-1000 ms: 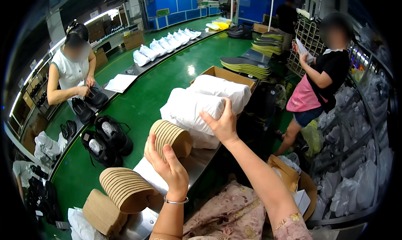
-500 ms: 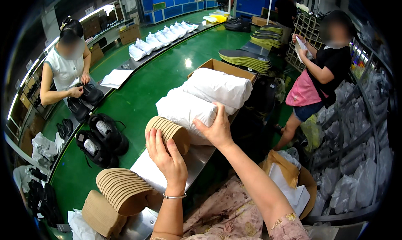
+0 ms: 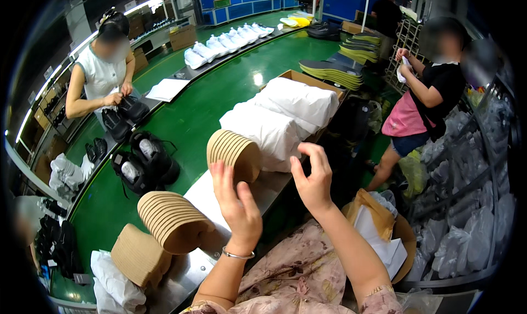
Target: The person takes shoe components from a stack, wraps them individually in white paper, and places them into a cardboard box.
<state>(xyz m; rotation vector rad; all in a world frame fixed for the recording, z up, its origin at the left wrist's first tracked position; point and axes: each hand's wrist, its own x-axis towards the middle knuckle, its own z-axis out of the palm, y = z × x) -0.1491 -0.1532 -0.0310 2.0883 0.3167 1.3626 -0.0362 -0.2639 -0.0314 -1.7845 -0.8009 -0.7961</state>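
My left hand is raised with its fingers stretched out. Its fingertips overlap the lower edge of a nested stack of curved brown cardboard inserts; whether they touch, I cannot tell. My right hand is in the air to the right of that stack, thumb and fingers apart and curved, holding nothing. Just beyond both hands lie bulky bundles in white paper, resting against the stack. Closer to me on the left sit a second nested stack of curved cardboard and a folded brown cardboard stack.
Black shoes stand on the green conveyor. Across it, a co-worker handles black shoes; another person stands at the right holding something white. Insoles are piled beyond the bundles. A rack of plastic-wrapped items fills the right.
My right hand has let go of the white paper bundle and drawn back toward me. My left hand stays by the cardboard stack. The whole view has shifted slightly.
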